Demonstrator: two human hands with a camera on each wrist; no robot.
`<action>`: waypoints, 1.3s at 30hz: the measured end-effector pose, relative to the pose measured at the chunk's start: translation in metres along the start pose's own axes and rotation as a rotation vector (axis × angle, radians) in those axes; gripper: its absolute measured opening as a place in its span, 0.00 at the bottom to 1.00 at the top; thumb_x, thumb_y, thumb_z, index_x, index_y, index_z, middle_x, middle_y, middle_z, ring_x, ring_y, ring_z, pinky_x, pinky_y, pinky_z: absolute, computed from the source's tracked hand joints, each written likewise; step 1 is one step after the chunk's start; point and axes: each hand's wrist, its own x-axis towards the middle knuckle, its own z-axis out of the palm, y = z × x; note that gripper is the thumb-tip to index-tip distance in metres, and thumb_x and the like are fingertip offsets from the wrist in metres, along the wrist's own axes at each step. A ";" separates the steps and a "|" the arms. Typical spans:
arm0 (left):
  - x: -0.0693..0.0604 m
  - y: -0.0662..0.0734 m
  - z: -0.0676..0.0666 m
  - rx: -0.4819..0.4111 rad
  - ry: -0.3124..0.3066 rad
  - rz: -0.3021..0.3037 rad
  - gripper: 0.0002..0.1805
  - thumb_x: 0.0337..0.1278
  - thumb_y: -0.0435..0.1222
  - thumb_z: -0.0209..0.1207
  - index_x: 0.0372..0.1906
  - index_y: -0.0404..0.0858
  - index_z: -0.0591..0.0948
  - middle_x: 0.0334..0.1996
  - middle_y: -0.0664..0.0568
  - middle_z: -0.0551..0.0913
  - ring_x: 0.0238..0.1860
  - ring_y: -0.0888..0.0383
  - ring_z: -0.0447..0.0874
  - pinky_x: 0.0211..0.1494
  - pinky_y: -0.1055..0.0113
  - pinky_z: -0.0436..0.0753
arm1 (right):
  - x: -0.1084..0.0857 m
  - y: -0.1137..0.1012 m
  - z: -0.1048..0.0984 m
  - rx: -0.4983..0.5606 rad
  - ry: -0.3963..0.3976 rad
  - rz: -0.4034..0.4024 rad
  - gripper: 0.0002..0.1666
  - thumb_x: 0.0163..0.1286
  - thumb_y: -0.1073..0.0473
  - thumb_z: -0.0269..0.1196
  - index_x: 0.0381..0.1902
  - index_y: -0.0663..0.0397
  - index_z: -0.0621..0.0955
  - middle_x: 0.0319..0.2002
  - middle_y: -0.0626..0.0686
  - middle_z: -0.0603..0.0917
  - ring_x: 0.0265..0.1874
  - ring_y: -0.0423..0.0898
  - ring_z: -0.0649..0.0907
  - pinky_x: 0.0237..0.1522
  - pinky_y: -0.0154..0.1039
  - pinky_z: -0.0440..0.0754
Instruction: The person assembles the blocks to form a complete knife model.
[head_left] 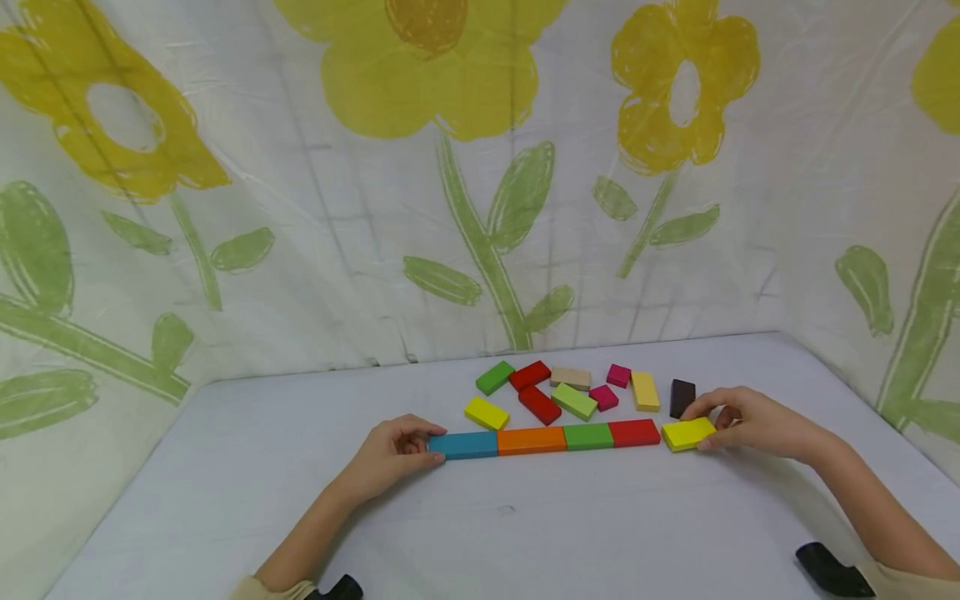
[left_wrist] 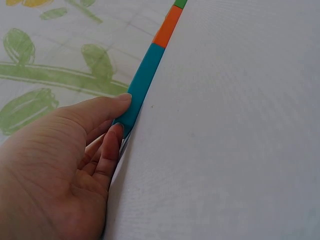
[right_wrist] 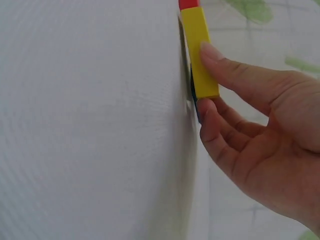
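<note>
A row of blocks lies end to end across the table: a blue block [head_left: 463,445], an orange block [head_left: 532,440], a green block [head_left: 588,437] and a red block [head_left: 635,432]. My left hand [head_left: 392,454] pinches the outer end of the blue block between thumb and fingers. At the other end, my right hand [head_left: 757,423] pinches a yellow block [head_left: 688,433], slightly tilted, with a small gap between it and the red one. In the right wrist view the thumb presses along the side of the yellow block [right_wrist: 200,55].
Behind the row lie several loose blocks, among them a yellow one [head_left: 487,413], a light green one [head_left: 574,402], a beige one [head_left: 571,378] and a black one [head_left: 682,398]. A flower-printed curtain [head_left: 360,250] hangs behind the white table [head_left: 480,533].
</note>
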 end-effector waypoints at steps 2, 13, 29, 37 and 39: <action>0.000 0.000 0.000 0.002 0.001 -0.002 0.17 0.60 0.32 0.73 0.53 0.30 0.87 0.34 0.48 0.82 0.32 0.64 0.76 0.36 0.75 0.77 | 0.001 0.001 0.001 -0.014 0.008 0.021 0.21 0.66 0.63 0.75 0.54 0.65 0.85 0.51 0.58 0.86 0.35 0.42 0.78 0.36 0.33 0.81; 0.000 0.000 -0.001 0.018 0.006 0.003 0.17 0.60 0.31 0.73 0.53 0.30 0.87 0.33 0.49 0.82 0.31 0.65 0.75 0.36 0.75 0.76 | 0.009 0.003 0.011 -0.070 0.092 0.075 0.23 0.67 0.61 0.74 0.58 0.62 0.85 0.50 0.58 0.85 0.35 0.47 0.77 0.32 0.33 0.78; 0.000 -0.002 -0.001 0.007 0.004 0.004 0.17 0.60 0.31 0.73 0.53 0.31 0.88 0.34 0.48 0.82 0.32 0.64 0.76 0.36 0.76 0.77 | 0.009 0.002 0.015 -0.044 0.096 0.061 0.23 0.67 0.61 0.74 0.58 0.62 0.85 0.47 0.54 0.85 0.32 0.45 0.76 0.30 0.33 0.75; 0.000 -0.002 0.000 -0.001 0.004 0.013 0.17 0.60 0.31 0.73 0.53 0.31 0.88 0.34 0.47 0.82 0.32 0.64 0.76 0.36 0.75 0.77 | 0.008 0.002 0.015 -0.035 0.090 0.069 0.23 0.67 0.61 0.74 0.59 0.62 0.85 0.47 0.53 0.85 0.33 0.45 0.76 0.31 0.33 0.75; 0.000 -0.002 0.000 -0.004 0.004 0.012 0.17 0.60 0.31 0.73 0.53 0.31 0.88 0.34 0.47 0.82 0.32 0.64 0.76 0.36 0.75 0.77 | 0.008 0.002 0.015 -0.036 0.087 0.073 0.23 0.67 0.61 0.74 0.59 0.62 0.85 0.47 0.53 0.85 0.33 0.45 0.76 0.31 0.33 0.76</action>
